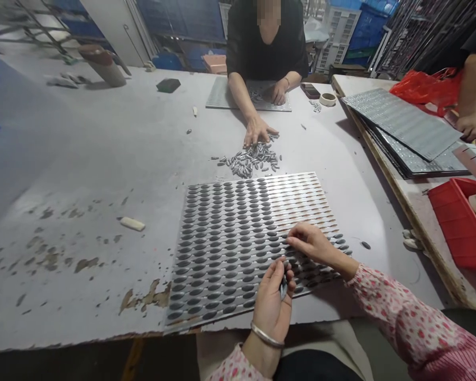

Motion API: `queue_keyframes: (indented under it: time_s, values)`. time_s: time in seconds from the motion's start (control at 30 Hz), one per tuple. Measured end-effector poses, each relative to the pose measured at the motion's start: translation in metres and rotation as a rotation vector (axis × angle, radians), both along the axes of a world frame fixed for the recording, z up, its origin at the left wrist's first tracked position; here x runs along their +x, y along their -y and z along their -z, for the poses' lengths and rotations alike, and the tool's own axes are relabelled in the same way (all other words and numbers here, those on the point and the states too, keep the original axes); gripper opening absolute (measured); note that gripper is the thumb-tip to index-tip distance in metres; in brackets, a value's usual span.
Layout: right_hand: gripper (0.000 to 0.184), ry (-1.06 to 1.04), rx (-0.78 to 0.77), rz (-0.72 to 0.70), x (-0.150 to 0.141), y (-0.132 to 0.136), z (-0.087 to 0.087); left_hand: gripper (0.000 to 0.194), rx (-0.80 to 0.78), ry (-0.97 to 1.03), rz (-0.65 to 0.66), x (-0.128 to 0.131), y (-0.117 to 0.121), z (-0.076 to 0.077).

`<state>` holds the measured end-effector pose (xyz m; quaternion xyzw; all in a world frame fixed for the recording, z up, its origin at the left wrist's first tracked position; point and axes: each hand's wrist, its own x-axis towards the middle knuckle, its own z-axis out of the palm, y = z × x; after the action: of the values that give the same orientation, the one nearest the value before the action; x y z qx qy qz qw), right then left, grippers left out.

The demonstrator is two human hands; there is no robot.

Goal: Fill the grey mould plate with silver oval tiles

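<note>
A ribbed metal tray [206, 301] with rows of oval slots lies at the table's near edge, most slots filled with dark oval pieces. My left hand [272, 301], a bangle on its wrist, is cupped over the tray's near edge and closed on a few small grey oval pieces. My right hand [311, 243] rests on the tray to the right, fingertips pinched on a row; what they pinch is too small to name. A loose pile of grey oval pieces [252, 159] lies beyond the tray.
A person in black across the table has one hand [258, 131] on the pile and the other on a second tray [226, 98]. Stacked trays [404, 124], a red bin [458, 222] and another person's hand [474, 126] are at the right. A white eraser-like block [132, 224] lies left.
</note>
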<state>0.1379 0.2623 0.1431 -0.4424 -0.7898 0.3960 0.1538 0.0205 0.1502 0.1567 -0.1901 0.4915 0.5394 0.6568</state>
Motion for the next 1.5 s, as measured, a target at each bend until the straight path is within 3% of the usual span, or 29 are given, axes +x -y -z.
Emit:
queue_keyframes:
  time_s: [0.13,0.23,0.37,0.43,0.5,0.6,0.67,0.73,0.83,1.03,1.13,1.3,1.5]
  values:
    - [0.023,-0.248,-0.270,-0.173,0.006,0.014,-0.021,0.013,0.006,-0.077,-0.010,0.003,-0.005,-0.002]
    - [0.026,-0.326,-0.348,-0.076,0.013,0.015,-0.019,0.013,0.038,-0.049,-0.021,0.005,-0.007,-0.007]
    - [0.027,-0.427,-0.412,0.154,0.027,-0.003,0.000,0.020,0.027,0.080,0.030,0.002,-0.006,-0.013]
    - [0.022,-0.354,-0.333,0.185,0.033,-0.014,0.008,0.019,0.022,0.114,0.089,0.000,-0.003,-0.013]
    - [0.015,-0.201,-0.157,0.126,0.037,-0.022,0.013,0.017,0.037,0.137,0.126,-0.001,0.000,-0.011]
    - [0.014,-0.011,0.099,-0.100,0.037,-0.028,0.014,0.016,0.056,0.135,0.142,-0.002,0.004,-0.010]
    - [0.016,0.043,0.150,-0.256,0.035,-0.029,0.012,0.019,0.065,0.118,0.140,-0.001,0.006,-0.010]
    - [0.012,0.080,0.146,-0.326,0.032,-0.029,0.012,0.020,0.069,0.109,0.143,-0.001,0.006,-0.012]
    - [0.005,0.117,0.143,-0.308,0.030,-0.029,0.017,0.016,0.078,0.099,0.148,0.001,0.006,-0.011]
    - [0.010,0.134,0.256,-0.212,0.030,-0.025,0.021,0.014,0.058,0.074,0.134,0.005,0.005,-0.006]
    - [0.012,0.006,0.133,-0.140,0.031,-0.016,0.008,0.015,0.063,0.062,0.101,0.007,0.001,-0.004]
    - [0.021,-0.303,-0.213,-0.276,0.030,0.004,-0.013,0.013,0.068,0.075,0.075,0.012,-0.008,-0.005]
    - [0.025,-0.440,-0.393,-0.018,0.031,-0.006,-0.001,0.019,0.052,0.116,0.094,0.010,-0.011,-0.013]
